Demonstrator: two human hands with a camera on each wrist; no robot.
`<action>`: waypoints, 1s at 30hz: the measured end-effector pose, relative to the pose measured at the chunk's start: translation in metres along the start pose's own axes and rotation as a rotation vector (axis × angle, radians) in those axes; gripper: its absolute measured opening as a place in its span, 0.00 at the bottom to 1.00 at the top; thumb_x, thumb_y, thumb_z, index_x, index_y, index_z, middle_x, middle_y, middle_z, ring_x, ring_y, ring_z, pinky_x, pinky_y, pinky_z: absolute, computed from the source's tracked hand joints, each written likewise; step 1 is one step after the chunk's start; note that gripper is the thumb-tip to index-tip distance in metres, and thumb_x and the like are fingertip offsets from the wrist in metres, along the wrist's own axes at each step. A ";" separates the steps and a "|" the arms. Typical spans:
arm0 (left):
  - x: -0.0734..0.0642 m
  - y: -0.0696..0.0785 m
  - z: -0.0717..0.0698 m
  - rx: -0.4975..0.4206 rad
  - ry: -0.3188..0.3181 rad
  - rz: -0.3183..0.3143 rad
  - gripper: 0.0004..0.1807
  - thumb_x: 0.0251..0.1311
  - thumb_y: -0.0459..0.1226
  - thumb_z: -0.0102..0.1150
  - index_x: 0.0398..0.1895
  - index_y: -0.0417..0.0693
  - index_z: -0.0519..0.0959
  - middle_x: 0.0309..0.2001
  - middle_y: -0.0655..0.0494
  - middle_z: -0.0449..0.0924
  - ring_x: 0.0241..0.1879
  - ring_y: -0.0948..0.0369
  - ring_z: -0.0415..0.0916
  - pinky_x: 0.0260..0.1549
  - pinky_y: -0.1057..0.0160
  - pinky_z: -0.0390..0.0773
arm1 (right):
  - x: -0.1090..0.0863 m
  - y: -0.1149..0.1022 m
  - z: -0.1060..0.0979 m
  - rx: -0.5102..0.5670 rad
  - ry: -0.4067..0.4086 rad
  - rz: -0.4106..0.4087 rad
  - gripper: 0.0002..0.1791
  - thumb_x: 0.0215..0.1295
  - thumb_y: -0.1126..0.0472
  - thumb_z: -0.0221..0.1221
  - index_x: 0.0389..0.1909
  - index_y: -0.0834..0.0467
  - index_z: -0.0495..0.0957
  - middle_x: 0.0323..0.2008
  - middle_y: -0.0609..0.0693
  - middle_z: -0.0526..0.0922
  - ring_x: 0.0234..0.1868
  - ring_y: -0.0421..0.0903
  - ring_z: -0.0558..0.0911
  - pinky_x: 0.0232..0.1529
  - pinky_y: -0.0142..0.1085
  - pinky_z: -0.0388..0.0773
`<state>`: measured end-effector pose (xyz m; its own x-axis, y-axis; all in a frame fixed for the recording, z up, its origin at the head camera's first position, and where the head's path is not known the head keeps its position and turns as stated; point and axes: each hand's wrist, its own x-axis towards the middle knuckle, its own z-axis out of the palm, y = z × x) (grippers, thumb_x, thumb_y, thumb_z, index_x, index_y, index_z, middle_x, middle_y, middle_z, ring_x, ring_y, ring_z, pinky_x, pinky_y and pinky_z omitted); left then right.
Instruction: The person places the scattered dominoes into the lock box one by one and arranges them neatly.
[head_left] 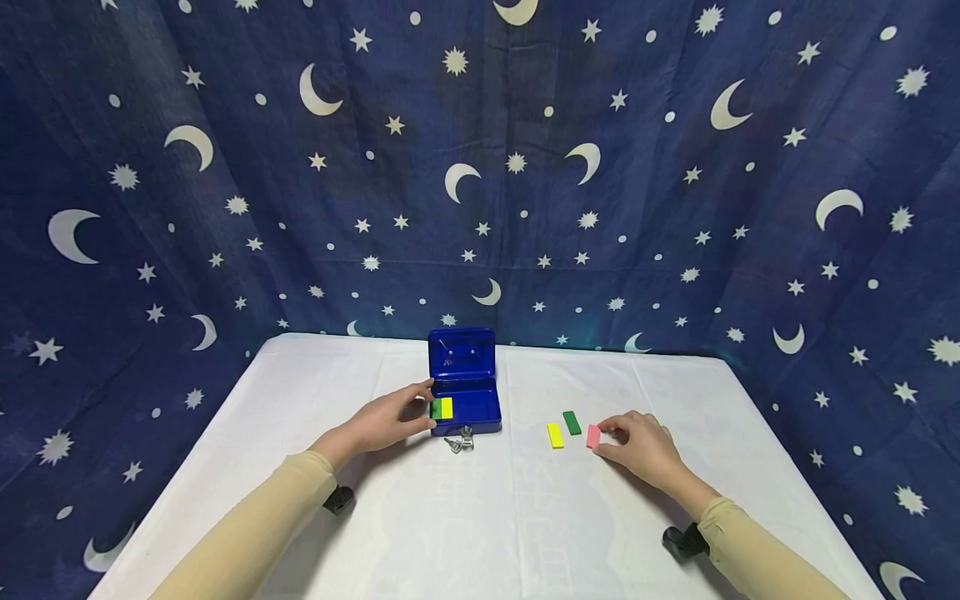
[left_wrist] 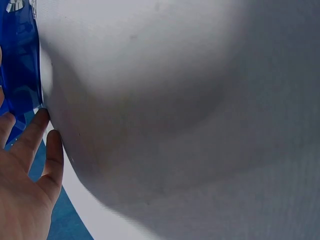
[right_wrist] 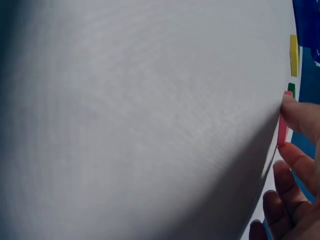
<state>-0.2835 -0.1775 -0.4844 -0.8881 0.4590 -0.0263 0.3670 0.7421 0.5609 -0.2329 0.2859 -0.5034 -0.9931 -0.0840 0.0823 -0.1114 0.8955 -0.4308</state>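
Observation:
On the white table, a blue metal cash box (head_left: 477, 407) stands with its lid (head_left: 462, 354) raised. Inside its left end lie a green block (head_left: 437, 409) and a yellow block (head_left: 447, 407), side by side. My left hand (head_left: 386, 418) touches the box's left side, thumb near the front corner and fingers spread toward the back. Off to the right, my right hand (head_left: 643, 448) pinches a pink block (head_left: 593, 437) between thumb and fingers; the right wrist view shows the thumb (right_wrist: 299, 116) at one end of it.
Another yellow block (head_left: 555, 435) and another green block (head_left: 572, 422) lie between the box and my right hand. A padlock (head_left: 467, 439) with keys (head_left: 453, 445) is at the box's front. Behind the table hangs a dark blue curtain (head_left: 525, 217) with moons and stars.

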 end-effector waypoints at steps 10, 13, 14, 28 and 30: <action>0.004 0.003 -0.001 0.005 0.012 0.009 0.25 0.68 0.57 0.61 0.64 0.60 0.75 0.79 0.67 0.56 0.74 0.55 0.63 0.68 0.44 0.66 | 0.011 -0.003 -0.017 0.037 0.033 -0.012 0.23 0.57 0.44 0.73 0.47 0.55 0.84 0.34 0.46 0.78 0.40 0.49 0.72 0.46 0.50 0.64; 0.005 0.003 -0.001 0.005 0.007 0.002 0.26 0.68 0.58 0.61 0.65 0.60 0.75 0.79 0.67 0.56 0.74 0.55 0.62 0.68 0.44 0.65 | 0.017 -0.008 -0.023 0.053 0.048 -0.037 0.23 0.58 0.43 0.72 0.48 0.54 0.84 0.36 0.46 0.79 0.41 0.49 0.73 0.48 0.52 0.65; 0.005 0.004 -0.001 0.005 0.008 0.004 0.26 0.68 0.58 0.61 0.65 0.60 0.75 0.79 0.66 0.56 0.74 0.55 0.62 0.68 0.44 0.66 | 0.020 -0.010 -0.025 0.059 0.050 -0.042 0.24 0.58 0.43 0.72 0.49 0.54 0.84 0.36 0.46 0.79 0.42 0.49 0.74 0.49 0.53 0.65; 0.000 0.003 -0.001 0.012 0.013 0.011 0.35 0.68 0.58 0.61 0.75 0.59 0.67 0.73 0.62 0.67 0.72 0.53 0.65 0.67 0.43 0.67 | 0.045 -0.064 -0.014 0.118 0.028 -0.112 0.22 0.56 0.43 0.74 0.49 0.48 0.85 0.34 0.42 0.77 0.41 0.47 0.71 0.46 0.46 0.64; -0.002 0.002 0.000 0.016 0.009 0.003 0.33 0.68 0.58 0.61 0.72 0.60 0.70 0.75 0.63 0.64 0.72 0.53 0.64 0.67 0.43 0.66 | 0.047 -0.072 -0.010 0.126 0.022 -0.124 0.22 0.56 0.44 0.74 0.49 0.47 0.85 0.33 0.41 0.76 0.41 0.47 0.71 0.46 0.45 0.64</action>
<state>-0.2809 -0.1768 -0.4832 -0.8894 0.4567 -0.0177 0.3736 0.7488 0.5475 -0.2713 0.2218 -0.4594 -0.9706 -0.1796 0.1604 -0.2380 0.8171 -0.5251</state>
